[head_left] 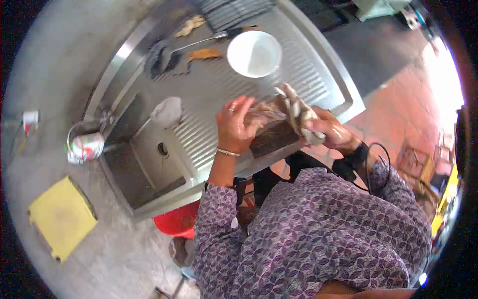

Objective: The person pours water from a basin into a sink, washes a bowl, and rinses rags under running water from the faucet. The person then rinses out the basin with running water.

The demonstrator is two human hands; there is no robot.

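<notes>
My left hand (pixel 236 124), with a ring and a bracelet, is over the ribbed steel drainboard (pixel 199 134). Its fingers are apart, beside the near end of a limp, wet, pale brown bundle (pixel 294 109) that could be cloth or meat. My right hand (pixel 331 130) has its fingers wrapped round the other side of that bundle. Below the bundle lies a dark brown block or board (pixel 275 140) at the drainboard's edge. Beyond my hands stands a white bowl (pixel 254 54).
Left is the sink basin (pixel 154 159), with a grey cloth (pixel 168 112) near its rim. An orange-brown item (pixel 204 54) and a dark rack (pixel 231 15) sit farther back. A yellow board (pixel 63 218) and red tub (pixel 177 221) are below.
</notes>
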